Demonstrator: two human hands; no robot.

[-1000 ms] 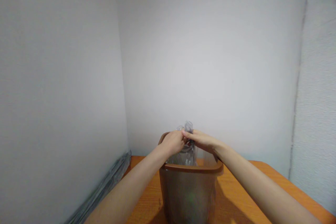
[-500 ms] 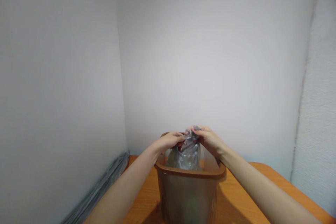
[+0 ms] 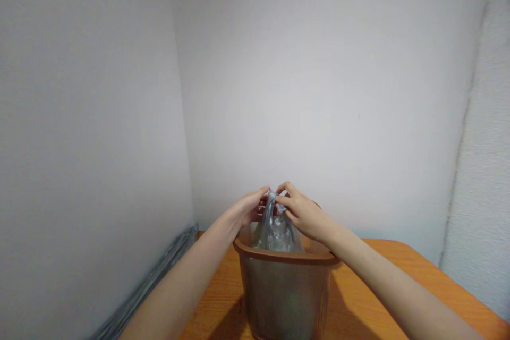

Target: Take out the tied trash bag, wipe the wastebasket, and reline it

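Observation:
A translucent brown bin (image 3: 285, 289) with a solid brown rim stands on the orange table (image 3: 382, 276). Inside it sits a grey see-through plastic bag (image 3: 274, 231), its top gathered above the rim. My left hand (image 3: 249, 208) pinches the gathered top from the left. My right hand (image 3: 300, 210) pinches the same spot from the right, fingertips almost meeting the left hand's. Both hands are closed on the plastic, just above the bin's opening.
White walls close in on the left, back and right. A stack of folded grey plastic (image 3: 159, 276) lies along the left wall at the table's edge. Bare table shows to the right of the bin.
The bag's top has been drawn up into a tighter bunch, and both hands have risen slightly above the rim. The view has tilted a little.

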